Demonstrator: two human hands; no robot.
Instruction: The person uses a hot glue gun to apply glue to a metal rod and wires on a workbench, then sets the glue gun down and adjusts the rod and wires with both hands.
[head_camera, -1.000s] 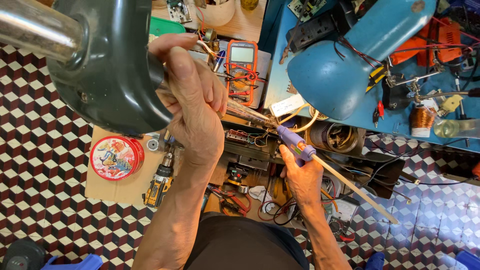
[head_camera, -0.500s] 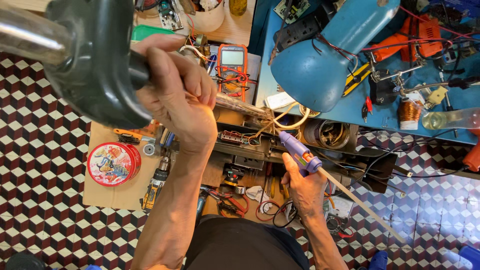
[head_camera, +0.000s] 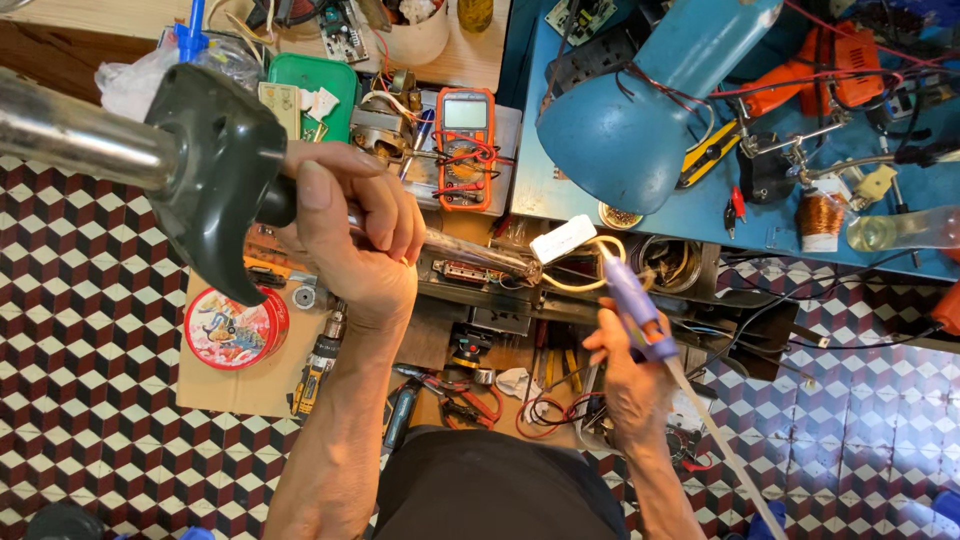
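Left fingers: wrapped tight round a metal rod (head_camera: 470, 252), the left hand (head_camera: 350, 240) closed fully on it just beside the dark plastic housing (head_camera: 215, 170).

Right fingers: curled shut round a purple iron (head_camera: 632, 305), so the right hand (head_camera: 625, 375) has it in a fist grip, tip pointing up and away from the body.

Where the work is: the far end of the rod sits about mid-bench, where cream wires (head_camera: 590, 280) loop up to a small white block (head_camera: 562, 238). The iron's tip is just beside those wires; can't tell if it's actually touching.

Behind the housing: a shiny tube (head_camera: 70, 135) runs off to the upper left, out of frame.

Doing it well (my take): looks like a solder or heat job at the wire end. The left hand is carrying the whole weight up in the air, so I'd brace that forearm on something and keep the rod dead level. Bring the tip in from the side, onto the joint only, clear of the wire insulation and the white block.

Watch out for: the iron's white cord (head_camera: 720, 450) trails down past the right wrist, easy to snag.

Around it: orange meter (head_camera: 466, 140) right behind the rod, blue lamp (head_camera: 640, 110) overhead, red tin (head_camera: 235, 328) on cardboard lower left, pliers (head_camera: 445, 400) near the lap, checkered floor (head_camera: 70, 400).
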